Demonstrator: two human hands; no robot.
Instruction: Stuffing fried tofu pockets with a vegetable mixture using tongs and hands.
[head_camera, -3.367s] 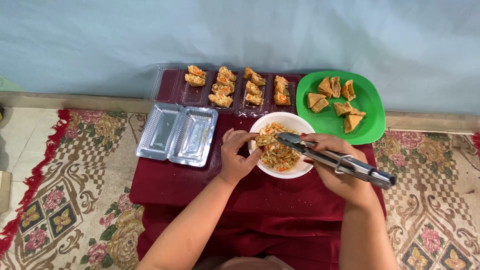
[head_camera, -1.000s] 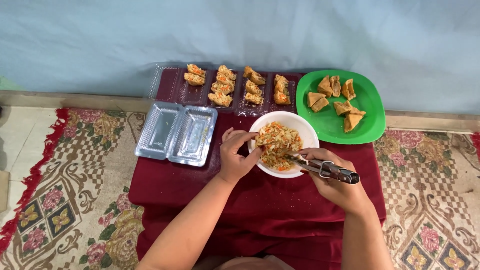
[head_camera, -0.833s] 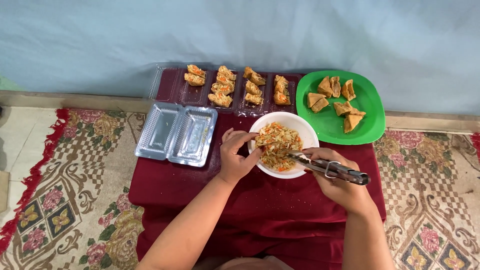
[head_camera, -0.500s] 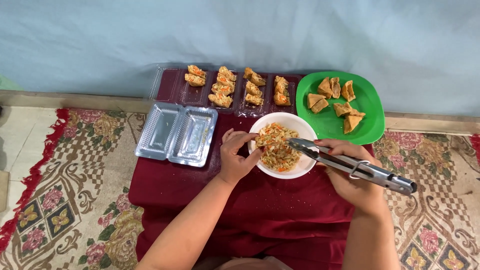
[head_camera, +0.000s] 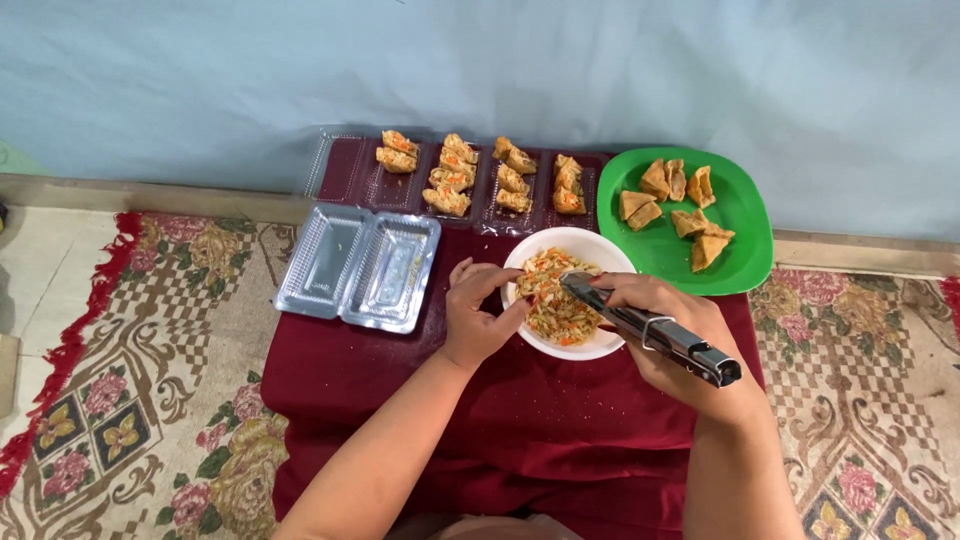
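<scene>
A white bowl (head_camera: 605, 344) of shredded vegetable filling (head_camera: 555, 300) sits on a low table draped in dark red cloth (head_camera: 430, 390). My left hand (head_camera: 478, 310) grips the bowl's left rim. Metal tongs (head_camera: 650, 330) are in my right hand (head_camera: 690, 345), with their tips down in the filling. Behind the bowl, clear plastic trays (head_camera: 345, 175) hold several stuffed fried pieces (head_camera: 447, 175). A green plate (head_camera: 745, 260) at the right carries several unstuffed fried pieces (head_camera: 672, 205).
An empty clear two-part plastic container (head_camera: 360, 265) lies open at the table's left. A patterned rug (head_camera: 120, 390) covers the floor on both sides. A pale blue wall (head_camera: 480, 70) runs behind the table.
The tongs have kept working in the bowl; their handle swung lower and nearer my body, and the tips dipped back into the filling. My left hand stayed on the rim.
</scene>
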